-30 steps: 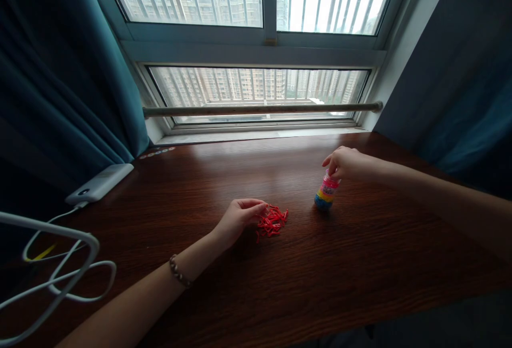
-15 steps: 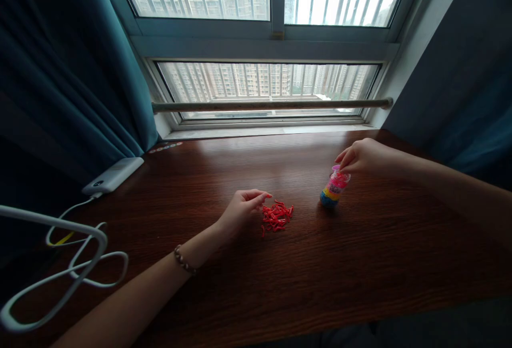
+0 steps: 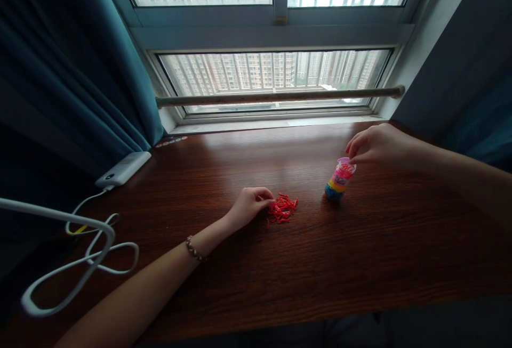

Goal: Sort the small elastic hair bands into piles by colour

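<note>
A loose pile of thin red strips (image 3: 283,208) lies on the wooden table. My left hand (image 3: 251,205) is at the pile's left edge, thumb and fingers pinched together; whatever they hold is too small to tell. To the right is a small clear jar (image 3: 338,181) with layers of blue, yellow and pink-red, leaning slightly to the right. My right hand (image 3: 370,143) is over the jar's mouth, fingertips bent together at the rim. What is between those fingertips is hidden.
A white power bank (image 3: 124,169) lies at the table's left, with a looped white cable (image 3: 90,262) in front of it. A blue curtain (image 3: 120,71) hangs on the left. Behind the table (image 3: 280,278) are a window and a horizontal rail (image 3: 280,96).
The view has shifted a little. My left fingertips have come down onto the edge of the red pile. My right hand has lifted slightly, showing more of the jar's mouth.
</note>
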`<state>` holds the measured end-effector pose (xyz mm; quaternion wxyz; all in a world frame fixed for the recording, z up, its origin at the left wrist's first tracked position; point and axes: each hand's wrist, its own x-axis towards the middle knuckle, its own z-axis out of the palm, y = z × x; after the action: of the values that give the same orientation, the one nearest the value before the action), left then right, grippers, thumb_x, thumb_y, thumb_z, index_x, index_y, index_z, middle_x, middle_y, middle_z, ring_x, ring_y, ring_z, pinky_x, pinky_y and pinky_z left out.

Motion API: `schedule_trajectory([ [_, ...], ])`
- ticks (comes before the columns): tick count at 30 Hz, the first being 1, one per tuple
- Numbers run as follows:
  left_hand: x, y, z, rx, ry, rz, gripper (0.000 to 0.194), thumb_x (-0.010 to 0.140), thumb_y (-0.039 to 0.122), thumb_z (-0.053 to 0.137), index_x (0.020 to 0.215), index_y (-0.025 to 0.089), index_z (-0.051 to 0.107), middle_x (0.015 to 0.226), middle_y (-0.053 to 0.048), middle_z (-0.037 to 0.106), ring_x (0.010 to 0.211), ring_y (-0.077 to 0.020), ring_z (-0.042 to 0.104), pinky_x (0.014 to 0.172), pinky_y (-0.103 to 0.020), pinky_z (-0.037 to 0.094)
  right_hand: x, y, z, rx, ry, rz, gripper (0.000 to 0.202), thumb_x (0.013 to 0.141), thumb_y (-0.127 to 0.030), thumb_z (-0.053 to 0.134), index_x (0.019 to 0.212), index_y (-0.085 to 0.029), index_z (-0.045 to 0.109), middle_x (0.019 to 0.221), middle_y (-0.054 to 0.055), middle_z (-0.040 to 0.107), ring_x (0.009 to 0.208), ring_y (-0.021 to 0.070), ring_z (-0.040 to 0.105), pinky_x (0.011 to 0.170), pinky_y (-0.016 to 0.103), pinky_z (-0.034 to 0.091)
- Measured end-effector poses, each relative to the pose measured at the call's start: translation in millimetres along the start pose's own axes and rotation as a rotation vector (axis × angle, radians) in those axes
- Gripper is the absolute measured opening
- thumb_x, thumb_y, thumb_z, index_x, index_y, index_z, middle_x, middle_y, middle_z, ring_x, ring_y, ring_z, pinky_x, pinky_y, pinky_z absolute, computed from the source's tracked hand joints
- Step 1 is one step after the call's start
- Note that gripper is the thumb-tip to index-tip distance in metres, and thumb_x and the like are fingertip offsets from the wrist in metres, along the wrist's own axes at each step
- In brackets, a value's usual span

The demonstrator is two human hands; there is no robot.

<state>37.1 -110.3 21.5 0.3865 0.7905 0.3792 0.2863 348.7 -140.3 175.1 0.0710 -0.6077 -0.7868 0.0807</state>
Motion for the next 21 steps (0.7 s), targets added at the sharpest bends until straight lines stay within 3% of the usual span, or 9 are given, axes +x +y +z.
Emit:
schedule_trajectory([
  [2, 1, -2, 1.0, 0.055, 0.028, 0.052, 0.017, 0.073, 0.032, 0.06, 0.071, 0.017, 0.067, 0.077, -0.005, 0.064, 0.067, -0.0147, 0.055, 0.06, -0.023, 0.04, -3, -4, -3, 0.012, 0.054, -0.006, 0.008, 0.067, -0.026, 0.063, 0.066, -0.02, 0.07, 0.08, 0.004, 0.067, 0.078, 0.0213, 0.061, 0.074, 0.03, 0.045],
  [5, 2, -7, 2.8, 0.158, 0.052, 0.143, 0.018, 0.075, 0.033, 0.058, 0.07, 0.018, 0.068, 0.084, -0.006, 0.062, 0.077, -0.0163, 0.054, 0.069, -0.025, 0.041, -12, -24, -3, 0.023, 0.268, -0.094, 0.009, 0.071, -0.023, 0.06, 0.069, -0.021, 0.069, 0.085, 0.003, 0.067, 0.082, 0.021, 0.06, 0.077, 0.03, 0.044],
  [7, 2, -11, 3.8, 0.237, 0.037, 0.2, 0.018, 0.076, 0.032, 0.057, 0.072, 0.019, 0.069, 0.081, -0.006, 0.062, 0.079, -0.017, 0.053, 0.072, -0.026, 0.041, -19, -44, 6, 0.054, 0.393, -0.21, 0.012, 0.075, -0.022, 0.056, 0.073, -0.02, 0.068, 0.086, 0.003, 0.066, 0.083, 0.019, 0.059, 0.078, 0.029, 0.043],
  [9, 2, -13, 3.4, 0.308, -0.003, 0.262, 0.018, 0.078, 0.03, 0.055, 0.075, 0.019, 0.069, 0.081, -0.006, 0.061, 0.079, -0.0166, 0.053, 0.073, -0.027, 0.041, -22, -65, 28, 0.159, 0.426, -0.307, 0.012, 0.075, -0.021, 0.055, 0.074, -0.018, 0.067, 0.081, 0.003, 0.066, 0.076, 0.0158, 0.059, 0.072, 0.026, 0.044],
  [13, 1, -7, -3.2, 0.398, -0.126, 0.372, 0.018, 0.081, 0.025, 0.051, 0.083, 0.02, 0.068, 0.085, -0.006, 0.06, 0.08, -0.0154, 0.052, 0.074, -0.027, 0.041, -10, -90, 95, 0.3, 0.227, -0.376, 0.011, 0.077, -0.018, 0.056, 0.073, -0.016, 0.066, 0.073, 0.003, 0.065, 0.066, 0.0127, 0.058, 0.062, 0.023, 0.043],
  [16, 2, 0, -9.9, 0.445, -0.222, 0.421, 0.017, 0.08, 0.027, 0.053, 0.088, 0.02, 0.066, 0.087, -0.006, 0.061, 0.082, -0.0162, 0.052, 0.077, -0.028, 0.04, 9, -92, 139, 0.336, 0.204, -0.357, 0.009, 0.073, -0.024, 0.062, 0.077, -0.017, 0.067, 0.074, 0.004, 0.065, 0.071, 0.0148, 0.057, 0.066, 0.024, 0.042],
  [21, 5, 1, -15.3, 0.402, -0.265, 0.375, 0.015, 0.079, 0.027, 0.054, 0.083, 0.019, 0.065, 0.084, -0.005, 0.061, 0.08, -0.0154, 0.053, 0.073, -0.025, 0.041, 22, -88, 171, 0.365, 0.164, -0.371, 0.018, 0.067, -0.029, 0.069, 0.081, -0.019, 0.066, 0.075, 0.004, 0.064, 0.076, 0.0173, 0.054, 0.069, 0.027, 0.042],
])
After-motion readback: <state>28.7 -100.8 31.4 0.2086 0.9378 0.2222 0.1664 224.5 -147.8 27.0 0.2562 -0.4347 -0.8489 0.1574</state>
